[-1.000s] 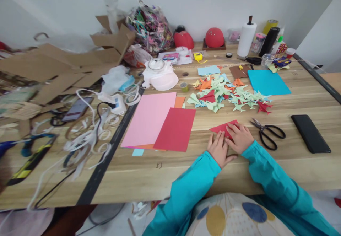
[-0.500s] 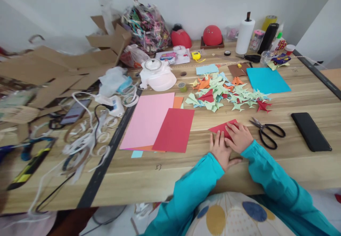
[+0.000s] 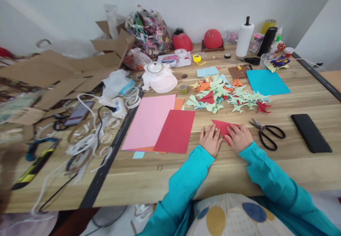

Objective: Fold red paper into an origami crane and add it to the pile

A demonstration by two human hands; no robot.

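Note:
A red paper [image 3: 223, 126], folded into a triangle, lies on the wooden table in front of me. My right hand [image 3: 239, 138] rests flat on its right part, fingers spread, covering some of it. On the left, my left hand [image 3: 211, 140] lies with fingers stretched out at the paper's left edge; whether the fingertips touch it I cannot tell. Black-handled scissors [image 3: 267, 133] lie just right of my right hand. Behind the paper is a pile of folded paper figures [image 3: 217, 93] in green, orange and red.
Pink [image 3: 149, 122] and red sheets [image 3: 176, 131] lie to the left, a blue sheet [image 3: 267, 82] at the back right. A black phone [image 3: 311, 133] is on the far right. Cables [image 3: 85, 140], tape rolls and a box cutter [image 3: 34, 168] clutter the left side.
My left hand has slid left along the paper's edge, away from my right hand. More of the red triangle shows, and it has turned slightly. My right hand stays on it.

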